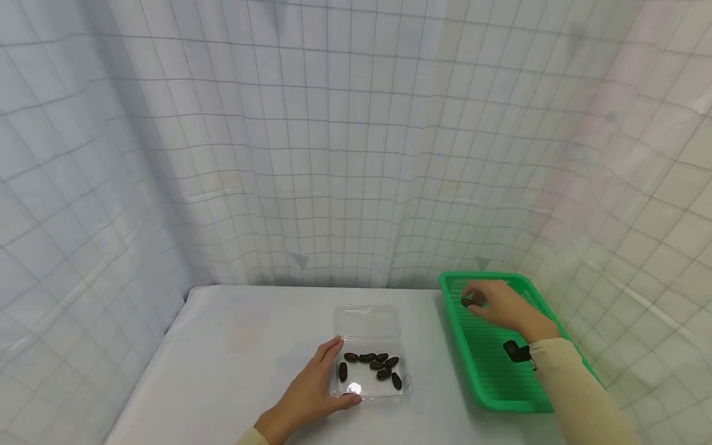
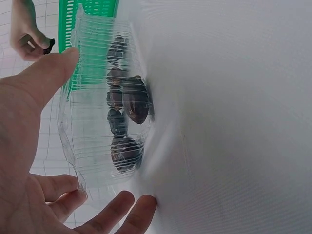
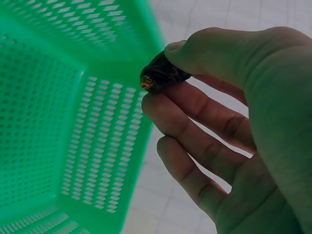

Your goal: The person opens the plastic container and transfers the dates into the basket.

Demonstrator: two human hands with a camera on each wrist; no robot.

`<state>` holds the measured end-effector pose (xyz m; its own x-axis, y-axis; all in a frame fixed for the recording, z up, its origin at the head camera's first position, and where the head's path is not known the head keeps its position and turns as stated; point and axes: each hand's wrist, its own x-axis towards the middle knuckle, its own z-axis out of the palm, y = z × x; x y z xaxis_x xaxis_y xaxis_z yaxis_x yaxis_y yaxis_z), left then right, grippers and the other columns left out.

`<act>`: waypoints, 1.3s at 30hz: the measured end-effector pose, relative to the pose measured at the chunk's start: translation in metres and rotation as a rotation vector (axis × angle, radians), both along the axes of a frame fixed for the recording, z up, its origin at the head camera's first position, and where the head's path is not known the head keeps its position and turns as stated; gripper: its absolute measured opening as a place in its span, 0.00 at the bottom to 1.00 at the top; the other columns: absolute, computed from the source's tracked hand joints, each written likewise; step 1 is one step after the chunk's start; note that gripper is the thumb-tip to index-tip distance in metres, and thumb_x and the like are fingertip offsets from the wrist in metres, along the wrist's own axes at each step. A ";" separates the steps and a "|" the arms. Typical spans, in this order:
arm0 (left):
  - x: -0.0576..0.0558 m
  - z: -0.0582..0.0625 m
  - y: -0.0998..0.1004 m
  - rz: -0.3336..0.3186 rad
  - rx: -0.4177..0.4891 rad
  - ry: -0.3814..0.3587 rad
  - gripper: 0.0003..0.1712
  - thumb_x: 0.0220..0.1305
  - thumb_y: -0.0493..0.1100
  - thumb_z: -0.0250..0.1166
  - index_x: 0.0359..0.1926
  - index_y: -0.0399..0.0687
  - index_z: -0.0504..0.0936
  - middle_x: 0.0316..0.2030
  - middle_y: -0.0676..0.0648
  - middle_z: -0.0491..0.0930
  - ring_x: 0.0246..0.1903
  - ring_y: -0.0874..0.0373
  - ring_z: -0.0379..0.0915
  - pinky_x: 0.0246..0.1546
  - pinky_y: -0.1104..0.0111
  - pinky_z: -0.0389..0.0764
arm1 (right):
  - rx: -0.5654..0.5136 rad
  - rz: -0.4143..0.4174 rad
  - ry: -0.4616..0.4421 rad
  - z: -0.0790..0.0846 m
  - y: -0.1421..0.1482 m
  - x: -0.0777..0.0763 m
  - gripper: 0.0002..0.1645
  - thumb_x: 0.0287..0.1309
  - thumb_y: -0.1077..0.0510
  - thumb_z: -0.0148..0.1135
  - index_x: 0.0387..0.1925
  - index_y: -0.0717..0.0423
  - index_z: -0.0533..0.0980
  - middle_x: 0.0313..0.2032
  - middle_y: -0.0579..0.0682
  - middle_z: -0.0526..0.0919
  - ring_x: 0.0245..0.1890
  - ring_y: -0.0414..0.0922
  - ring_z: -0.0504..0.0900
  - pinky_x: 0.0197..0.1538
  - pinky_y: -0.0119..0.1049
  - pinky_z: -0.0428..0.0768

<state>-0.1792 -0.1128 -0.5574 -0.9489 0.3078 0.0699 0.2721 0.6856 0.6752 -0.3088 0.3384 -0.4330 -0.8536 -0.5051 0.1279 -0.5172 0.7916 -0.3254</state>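
Note:
My right hand (image 1: 495,301) pinches a dark brown date (image 3: 163,74) between thumb and fingertips, over the far part of a green plastic basket (image 1: 470,364). A pale stem end shows on the date, and the other fingers are spread apart. On the left, my left hand (image 1: 311,392) grips the side of a clear plastic clamshell box (image 1: 369,390), thumb at its near corner and fingers by the hinge. Several dates (image 1: 367,358) lie loosely inside the box, mostly along its far and right sides. The left wrist view shows the thumb (image 2: 61,68) on the rim.
The box's clear lid (image 1: 367,321) lies folded back, away from me. A white cloth (image 1: 239,346) covers the table. White grid-patterned curtains (image 1: 328,154) hang behind and at both sides, the right one close to the basket. A black wrist device (image 1: 517,351) sits at the right cuff.

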 end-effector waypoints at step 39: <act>0.002 0.000 0.001 0.006 -0.027 -0.003 0.73 0.60 0.70 0.88 0.93 0.44 0.61 0.92 0.46 0.61 0.78 0.33 0.80 0.68 0.34 0.86 | 0.059 -0.143 -0.125 -0.043 0.036 -0.029 0.13 0.74 0.62 0.78 0.52 0.66 0.89 0.45 0.64 0.94 0.44 0.58 0.94 0.48 0.57 0.93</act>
<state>-0.1773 -0.1121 -0.5577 -0.9510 0.3034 0.0589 0.2656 0.7050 0.6576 -0.3380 0.3740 -0.4758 -0.9244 -0.3812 -0.0097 -0.3568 0.8736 -0.3309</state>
